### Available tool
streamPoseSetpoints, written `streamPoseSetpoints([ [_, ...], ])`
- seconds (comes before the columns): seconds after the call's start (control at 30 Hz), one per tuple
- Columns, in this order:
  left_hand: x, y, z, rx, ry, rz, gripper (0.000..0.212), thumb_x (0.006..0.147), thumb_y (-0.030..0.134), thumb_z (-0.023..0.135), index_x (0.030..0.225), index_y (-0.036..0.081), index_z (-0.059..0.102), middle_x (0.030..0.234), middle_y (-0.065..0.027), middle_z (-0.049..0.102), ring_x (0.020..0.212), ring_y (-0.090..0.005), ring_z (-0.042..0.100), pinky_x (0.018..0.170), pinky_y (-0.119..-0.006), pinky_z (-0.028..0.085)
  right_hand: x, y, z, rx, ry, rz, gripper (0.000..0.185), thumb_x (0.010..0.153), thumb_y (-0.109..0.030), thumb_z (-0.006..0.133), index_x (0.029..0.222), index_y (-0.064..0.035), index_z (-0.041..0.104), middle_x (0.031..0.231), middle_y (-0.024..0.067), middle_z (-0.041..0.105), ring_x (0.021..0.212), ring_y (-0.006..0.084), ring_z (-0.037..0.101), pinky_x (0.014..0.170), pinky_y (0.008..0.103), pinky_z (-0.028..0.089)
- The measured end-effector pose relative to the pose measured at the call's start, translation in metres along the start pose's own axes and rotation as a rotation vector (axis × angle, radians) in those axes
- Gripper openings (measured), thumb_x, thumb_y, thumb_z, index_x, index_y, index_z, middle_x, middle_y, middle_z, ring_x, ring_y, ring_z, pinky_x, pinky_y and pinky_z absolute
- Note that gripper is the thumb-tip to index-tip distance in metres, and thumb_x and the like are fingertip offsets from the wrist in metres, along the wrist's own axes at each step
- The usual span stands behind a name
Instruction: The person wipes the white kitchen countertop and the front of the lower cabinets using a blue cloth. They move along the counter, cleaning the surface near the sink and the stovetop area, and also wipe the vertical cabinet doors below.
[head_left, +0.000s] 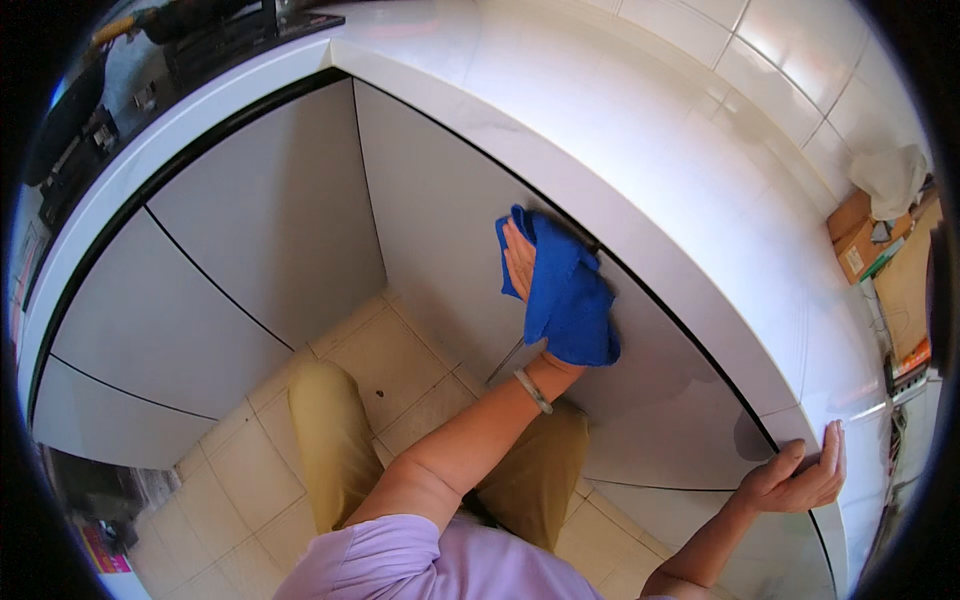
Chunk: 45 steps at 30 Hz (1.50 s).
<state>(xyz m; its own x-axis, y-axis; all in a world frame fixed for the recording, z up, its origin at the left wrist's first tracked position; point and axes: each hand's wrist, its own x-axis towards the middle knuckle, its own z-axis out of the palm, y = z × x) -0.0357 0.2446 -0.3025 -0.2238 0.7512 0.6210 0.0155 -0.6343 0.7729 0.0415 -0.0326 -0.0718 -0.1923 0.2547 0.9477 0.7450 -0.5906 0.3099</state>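
Note:
A blue cloth (574, 296) is draped over the back of my left hand (520, 259) and bunched around it. The fingers show past the cloth's left side, lying flat against a light grey cabinet door (442, 187) just below the countertop. A pale bangle sits on that wrist. Farther right, my right hand (799, 476) rests against the front edge of the white countertop (637, 202), thumb and fingers apart, with nothing seen in it.
Grey cabinet fronts (315, 202) meet in an inner corner at the left. My knees are over the beige tiled floor (405, 345). A black stove (225, 37) is at upper left; a cardboard box (862, 236) with a whitish bag stands at the counter's right end.

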Motion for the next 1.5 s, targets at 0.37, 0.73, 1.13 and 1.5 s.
streamPoseSetpoints([
  [0.37,-0.180,-0.181,-0.080,0.157,-0.359,-0.720,0.037,0.098,0.022,0.055,0.132,0.007,0.054,0.128,-0.0102,0.053,0.121,-0.0252,0.050,0.106,-0.035,0.038,-0.008,0.006,0.003,0.146,-0.026,0.132,0.047,0.099,-0.032,0.046,0.122,0.0046,0.063,0.121,0.0202,0.062,0.113,0.0321,0.057,0.100,0.0433,0.042],
  [0.73,-0.178,-0.258,-0.136,-0.364,0.180,-1.470,0.042,0.098,0.032,0.055,0.134,0.010,0.053,0.133,-0.0063,0.053,0.122,-0.0229,0.049,0.108,-0.035,0.036,-0.001,-0.003,0.013,0.233,0.143,0.151,0.049,0.091,-0.030,0.048,0.115,0.0079,0.067,0.116,0.0215,0.067,0.107,0.0311,0.062,0.097,0.0395,0.044],
  [1.13,-0.110,-0.215,-0.128,-1.155,0.946,-1.426,0.048,0.097,0.043,0.056,0.136,0.014,0.053,0.138,-0.0020,0.052,0.123,-0.0204,0.048,0.111,-0.034,0.034,-0.012,0.006,0.008,0.219,0.028,0.148,0.047,0.092,-0.024,0.045,0.121,0.0108,0.058,0.121,0.0247,0.060,0.115,0.0360,0.057,0.103,0.0473,0.042],
  [1.5,0.102,0.066,-0.088,-0.782,0.212,-0.708,0.012,0.100,0.036,0.055,0.100,0.024,0.055,0.091,0.0054,0.045,0.085,-0.0127,0.047,0.075,-0.031,0.043,0.006,-0.018,0.000,0.065,-0.026,0.075,0.046,0.101,-0.043,0.048,0.114,-0.0016,0.064,0.112,0.0125,0.068,0.111,0.0301,0.060,0.099,0.0423,0.040],
])
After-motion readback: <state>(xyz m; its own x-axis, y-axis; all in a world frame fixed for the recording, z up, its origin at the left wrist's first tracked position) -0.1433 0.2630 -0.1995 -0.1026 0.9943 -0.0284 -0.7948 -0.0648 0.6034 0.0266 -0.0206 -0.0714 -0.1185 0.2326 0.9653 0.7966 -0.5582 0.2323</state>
